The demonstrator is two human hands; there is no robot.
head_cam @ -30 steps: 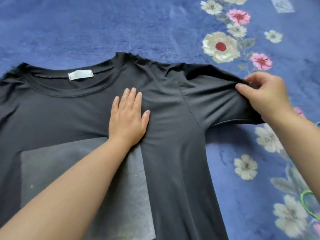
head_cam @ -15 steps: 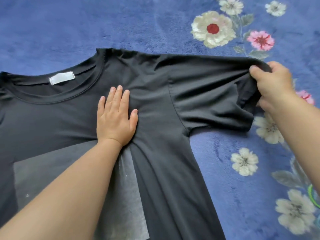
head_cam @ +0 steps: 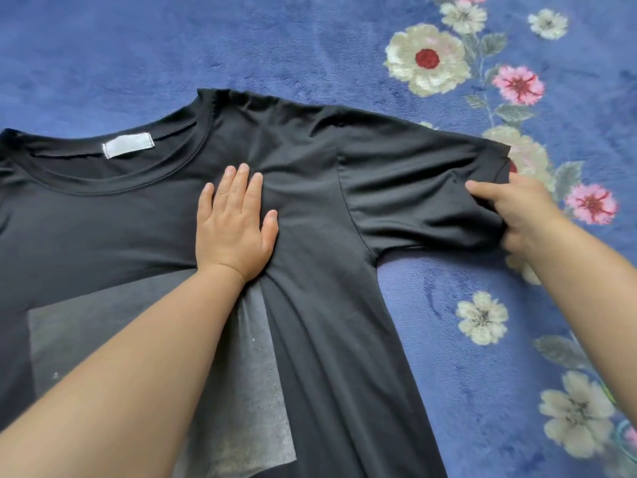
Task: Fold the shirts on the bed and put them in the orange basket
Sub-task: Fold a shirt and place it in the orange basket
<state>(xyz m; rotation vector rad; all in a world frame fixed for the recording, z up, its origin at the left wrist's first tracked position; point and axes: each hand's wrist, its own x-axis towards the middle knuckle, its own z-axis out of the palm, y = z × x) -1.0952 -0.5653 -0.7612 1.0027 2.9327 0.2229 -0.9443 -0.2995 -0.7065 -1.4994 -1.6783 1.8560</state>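
The bed (head_cam: 241, 46), covered in a blue plush spread with a flower print along its right side, carries one black shirt (head_cam: 310, 208) spread flat with its front up, collar toward the far edge and hem running off the near edge of the view. A grey printed panel (head_cam: 138, 346) sits on its chest and a white label (head_cam: 128, 145) shows inside the neck.

The left hand (head_cam: 234, 222) lies flat, fingers straight, pressing the chest just right of the collar. The right hand (head_cam: 513, 212) pinches the cuff of the right sleeve (head_cam: 424, 188), fingers curled into the cloth, the sleeve drawn out sideways toward the bed's right edge.

As I judge it, the task is at its start: this shirt has no fold in it yet, only being smoothed and readied for the sleeve to come in. The orange basket is not in view, nor any other shirts, so folding and stowing all remain.
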